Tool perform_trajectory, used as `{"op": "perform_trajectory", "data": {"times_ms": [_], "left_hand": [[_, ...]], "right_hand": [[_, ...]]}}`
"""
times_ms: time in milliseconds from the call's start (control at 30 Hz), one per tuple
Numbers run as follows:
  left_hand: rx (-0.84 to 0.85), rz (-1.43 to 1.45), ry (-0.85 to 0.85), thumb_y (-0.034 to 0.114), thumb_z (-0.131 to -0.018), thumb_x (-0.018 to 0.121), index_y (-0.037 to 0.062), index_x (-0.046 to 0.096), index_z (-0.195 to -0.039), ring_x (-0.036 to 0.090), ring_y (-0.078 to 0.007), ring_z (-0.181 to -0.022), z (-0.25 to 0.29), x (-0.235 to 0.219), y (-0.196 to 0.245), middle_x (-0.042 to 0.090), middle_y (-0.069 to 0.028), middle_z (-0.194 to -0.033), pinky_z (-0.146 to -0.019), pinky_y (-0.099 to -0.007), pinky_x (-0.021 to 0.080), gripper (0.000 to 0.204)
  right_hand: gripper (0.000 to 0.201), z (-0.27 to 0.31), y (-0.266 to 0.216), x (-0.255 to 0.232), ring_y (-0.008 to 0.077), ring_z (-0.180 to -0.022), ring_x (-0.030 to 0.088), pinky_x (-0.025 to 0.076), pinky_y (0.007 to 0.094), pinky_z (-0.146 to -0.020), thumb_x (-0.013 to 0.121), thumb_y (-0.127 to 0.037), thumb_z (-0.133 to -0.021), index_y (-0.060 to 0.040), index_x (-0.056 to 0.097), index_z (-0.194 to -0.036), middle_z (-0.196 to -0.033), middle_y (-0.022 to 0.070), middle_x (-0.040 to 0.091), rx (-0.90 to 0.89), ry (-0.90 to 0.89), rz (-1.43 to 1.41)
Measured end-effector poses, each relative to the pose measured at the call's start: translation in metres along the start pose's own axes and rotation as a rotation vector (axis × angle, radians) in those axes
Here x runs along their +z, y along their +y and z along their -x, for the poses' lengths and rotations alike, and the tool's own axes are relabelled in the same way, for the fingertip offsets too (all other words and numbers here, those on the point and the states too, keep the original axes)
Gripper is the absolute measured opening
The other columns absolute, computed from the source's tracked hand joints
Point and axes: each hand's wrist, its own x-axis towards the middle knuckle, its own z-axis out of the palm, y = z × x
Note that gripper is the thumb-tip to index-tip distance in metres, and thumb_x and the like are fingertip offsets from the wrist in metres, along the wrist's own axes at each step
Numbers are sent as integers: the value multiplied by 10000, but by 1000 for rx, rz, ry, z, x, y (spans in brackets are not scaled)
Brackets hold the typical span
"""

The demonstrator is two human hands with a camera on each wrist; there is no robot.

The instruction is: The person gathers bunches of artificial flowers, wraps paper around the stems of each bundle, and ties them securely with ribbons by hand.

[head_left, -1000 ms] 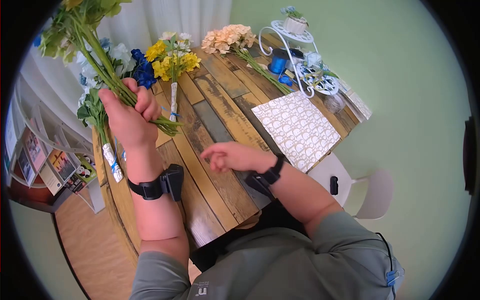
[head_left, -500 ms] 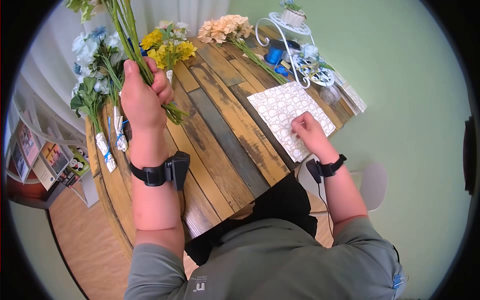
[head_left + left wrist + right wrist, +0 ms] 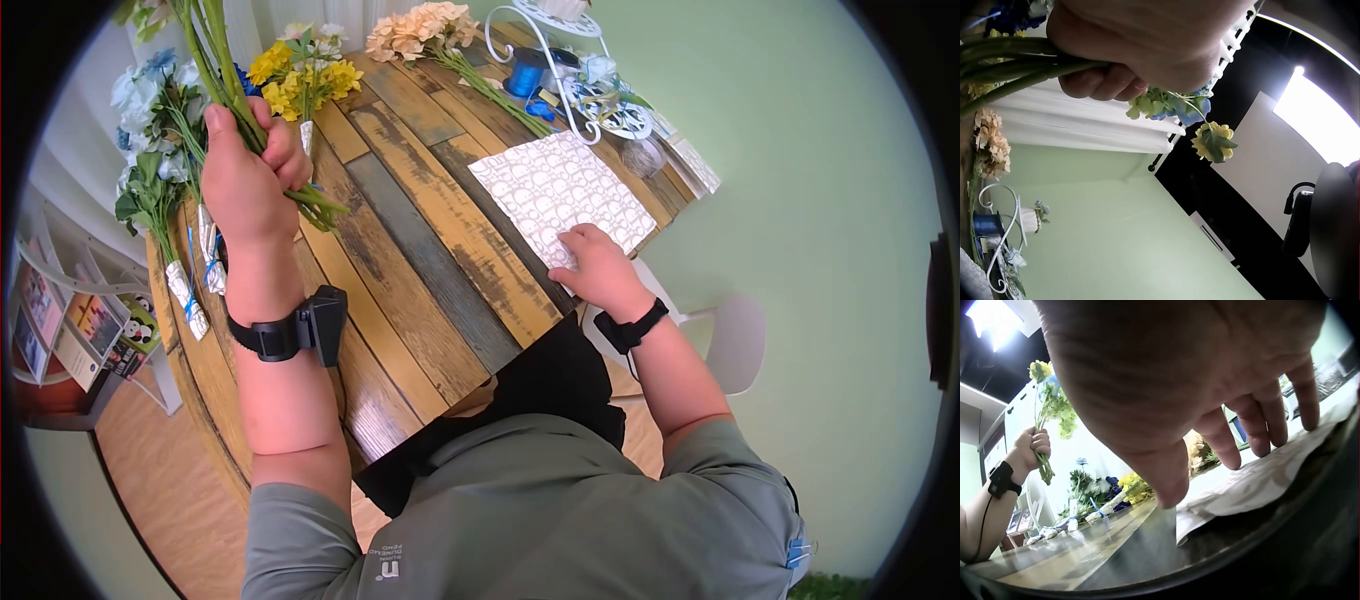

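My left hand [image 3: 250, 180] grips a bunch of green flower stems [image 3: 212, 60] above the table's left side, cut ends poking out below the fist. The blooms leave the top of the head view; in the right wrist view the bunch's flower heads [image 3: 1060, 409] show green, blue and yellow. On the right, my right hand [image 3: 600, 270] rests at the near edge of a white wrapping sheet [image 3: 560, 185] with a beige pattern. In the right wrist view its fingers [image 3: 1260, 425] reach down onto the sheet, thumb beside a corner.
Wrapped bouquets lie along the wooden table's [image 3: 400, 270] left side, near yellow flowers [image 3: 300, 80]. Peach flowers [image 3: 420, 30] lie at the back. A white metal stand [image 3: 555, 75] and blue ribbon spool [image 3: 525, 75] stand beyond the sheet. A white chair [image 3: 735, 345] is at right.
My right hand has moved from mid-table rightward to the wrapping sheet, its fingers now spread on the near edge. My left hand keeps its grip on the stems, now held more upright.
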Motion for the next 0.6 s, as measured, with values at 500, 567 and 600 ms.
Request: {"op": "perform_trajectory", "data": {"times_ms": [500,567,600], "left_hand": [[-58,26,-29,480,-1087,288,103,447,-934,230,-105,-483,4,5,-1,313,17,-605,-476,-290,217,437],[-59,15,-30,483,-1086,289,105,447,-933,230,-105,-483,4,6,-1,311,18,-603,-477,-290,216,437],[-59,5,-28,485,-1086,291,106,447,-933,230,-106,-484,4,6,-1,308,18,-600,-478,-290,214,438]], "right_hand": [[405,-4,-19,-2,362,-1028,640,539,441,-857,609,-92,-811,-13,624,-1209,-1114,181,645,20,-124,191],[425,-3,-20,-1,368,-1040,636,531,452,-870,577,-57,-813,-13,609,-1234,-1162,189,648,55,-154,174],[412,-3,-18,2,372,-1007,642,531,461,-853,562,-42,-819,-17,603,-1228,-1102,189,663,44,-91,162]]}}
